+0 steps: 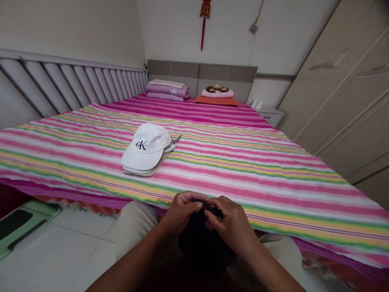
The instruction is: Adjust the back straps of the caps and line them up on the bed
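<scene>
Above my lap, both hands work at the upper edge of a black cap (202, 243), whose dark rounded body hangs below them. My left hand (179, 213) pinches a narrow strap-like part of that edge between thumb and forefinger. Facing it, my right hand (232, 223) has its thumb and fingers closed on the other side of the same edge. The fingertips nearly meet, and the small detail between them is too dark to make out. Farther forward on the bed lies a stack of caps, a white cap (148, 140) with black letters on top and a grey strap (176, 139) sticking out.
A striped sheet (243, 162) covers the bed. Folded purple bedding (167, 90) and a pink pillow-like bundle (217, 93) rest by the headboard (227, 73). At lower left stands a green stool (36, 223); a white nightstand (272, 115) and a wardrobe (340, 81) are right.
</scene>
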Demonstrator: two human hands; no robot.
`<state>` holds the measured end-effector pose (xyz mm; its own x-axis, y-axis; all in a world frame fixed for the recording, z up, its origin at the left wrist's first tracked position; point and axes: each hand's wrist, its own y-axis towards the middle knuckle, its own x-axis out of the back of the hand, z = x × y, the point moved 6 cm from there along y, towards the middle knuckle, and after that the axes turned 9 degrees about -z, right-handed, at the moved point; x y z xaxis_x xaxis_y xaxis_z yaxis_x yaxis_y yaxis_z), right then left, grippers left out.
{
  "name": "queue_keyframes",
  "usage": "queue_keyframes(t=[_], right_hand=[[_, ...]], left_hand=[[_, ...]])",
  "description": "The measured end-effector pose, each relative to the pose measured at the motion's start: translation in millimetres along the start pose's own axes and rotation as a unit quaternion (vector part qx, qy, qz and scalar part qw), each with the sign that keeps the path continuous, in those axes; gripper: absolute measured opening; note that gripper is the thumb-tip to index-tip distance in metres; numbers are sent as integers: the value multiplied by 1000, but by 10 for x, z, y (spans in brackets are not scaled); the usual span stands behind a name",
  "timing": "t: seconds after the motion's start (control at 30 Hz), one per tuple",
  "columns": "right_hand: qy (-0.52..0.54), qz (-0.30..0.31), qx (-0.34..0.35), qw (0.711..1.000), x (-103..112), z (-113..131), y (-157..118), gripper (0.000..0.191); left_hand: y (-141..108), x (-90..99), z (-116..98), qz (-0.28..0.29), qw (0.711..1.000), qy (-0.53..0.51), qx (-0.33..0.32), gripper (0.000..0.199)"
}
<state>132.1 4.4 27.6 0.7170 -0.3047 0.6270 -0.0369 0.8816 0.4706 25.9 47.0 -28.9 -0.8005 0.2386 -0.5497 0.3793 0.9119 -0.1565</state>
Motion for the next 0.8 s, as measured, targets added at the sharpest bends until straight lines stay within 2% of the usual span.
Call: queue_keyframes(t=[0.2, 0.37, 0.47, 0.53, 0.6, 0.67, 0.73, 0.8], right_hand=[[-46, 12, -13, 999, -15, 0, -16, 8], [-31, 40, -40, 998, -8, -20, -8, 6], [-16, 39, -39, 998, 8, -31, -5, 6], [-12, 39, -37, 998, 9, -34, -8, 7], [-9, 44, -36, 998, 3, -27, -13, 7], [-6, 48, -36, 998, -2, -12, -13, 7], [8, 53, -49, 997, -4, -24, -6, 7], [72, 70, -92, 991, -11, -90, 6, 4]], left_hand=[[4, 47, -55, -23, 1000, 4, -21, 15], [4, 110, -107, -49, 999, 10, -17, 10], [22, 148, -143, -58, 987, 151, 0, 7], [39, 124, -251, -48, 955, 290, -41, 7], [45, 9, -394, -3, 916, 385, -113, 13], [36, -149, -465, 82, 893, 419, -145, 18], [32, -253, -413, 171, 880, 435, -89, 18], [36, -256, -294, 221, 877, 427, 18, 20]])
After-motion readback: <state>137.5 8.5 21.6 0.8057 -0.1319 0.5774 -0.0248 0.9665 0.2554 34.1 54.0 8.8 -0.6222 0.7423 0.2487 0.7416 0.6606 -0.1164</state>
